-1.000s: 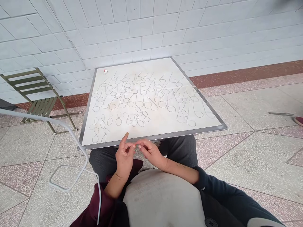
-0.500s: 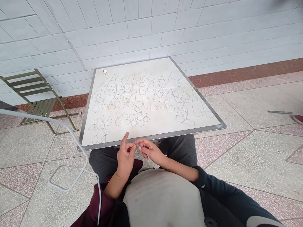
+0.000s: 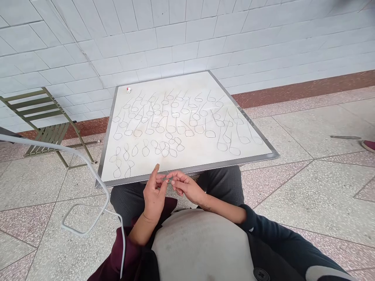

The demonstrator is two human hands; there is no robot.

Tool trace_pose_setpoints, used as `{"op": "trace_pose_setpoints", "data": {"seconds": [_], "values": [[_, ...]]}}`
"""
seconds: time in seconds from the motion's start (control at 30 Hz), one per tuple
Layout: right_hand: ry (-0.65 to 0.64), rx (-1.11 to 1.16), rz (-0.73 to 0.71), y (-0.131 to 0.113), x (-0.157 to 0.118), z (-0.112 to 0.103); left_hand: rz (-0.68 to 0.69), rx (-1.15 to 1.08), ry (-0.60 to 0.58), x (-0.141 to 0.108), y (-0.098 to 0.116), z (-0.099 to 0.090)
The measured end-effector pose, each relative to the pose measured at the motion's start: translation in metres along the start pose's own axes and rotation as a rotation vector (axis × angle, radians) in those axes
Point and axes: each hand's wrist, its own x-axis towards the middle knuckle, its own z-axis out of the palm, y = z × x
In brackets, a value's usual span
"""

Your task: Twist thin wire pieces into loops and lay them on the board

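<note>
Both of my hands meet over my lap, just off the near edge of the white table (image 3: 199, 156). My left hand (image 3: 155, 195) pinches a thin wire (image 3: 168, 178) between thumb and fingers, its index finger raised. Closed on the same wire from the other side is my right hand (image 3: 187, 188); the fingers hide most of the wire's shape. Several twisted wire loops (image 3: 165, 148) shaped like a figure eight lie nearest my hands on the table. Farther back are rows of single wire loops (image 3: 175, 113) with long straight tails.
A small white and red object (image 3: 129, 90) sits at the table's far left corner. Left of the table stands a green folding chair (image 3: 43, 121). A pale cable (image 3: 88, 160) hangs at my left. A tiled wall (image 3: 175, 39) rises behind. At far right, a shoe (image 3: 368, 146) shows.
The hands stay almost in place, with slight finger movement around the wire. The view has shifted very slightly. Loops on the table lie as before.
</note>
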Motion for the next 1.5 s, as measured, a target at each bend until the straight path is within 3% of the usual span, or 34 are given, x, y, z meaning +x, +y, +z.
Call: {"op": "trace_pose_setpoints", "data": {"seconds": [0.3,0.57,0.73,1.0,1.13,1.5], "values": [[0.016,0.004,0.012,0.002,0.0,-0.001,0.168,0.188,-0.01,-0.001,-0.001,-0.004],[0.025,0.016,0.009,0.003,0.0,0.0,0.188,0.222,-0.06,0.0,-0.001,-0.005],[0.043,0.003,0.013,0.002,-0.001,0.0,0.103,0.141,-0.084,0.001,0.003,-0.005],[0.064,-0.013,0.002,0.009,0.001,-0.004,-0.155,-0.305,-0.151,0.007,0.005,-0.002],[0.084,-0.009,0.018,0.014,0.0,-0.005,-0.25,-0.473,-0.13,0.01,-0.002,0.003],[0.135,-0.01,-0.001,0.014,-0.005,-0.009,-0.328,-0.64,-0.15,0.009,-0.003,0.012]]}}
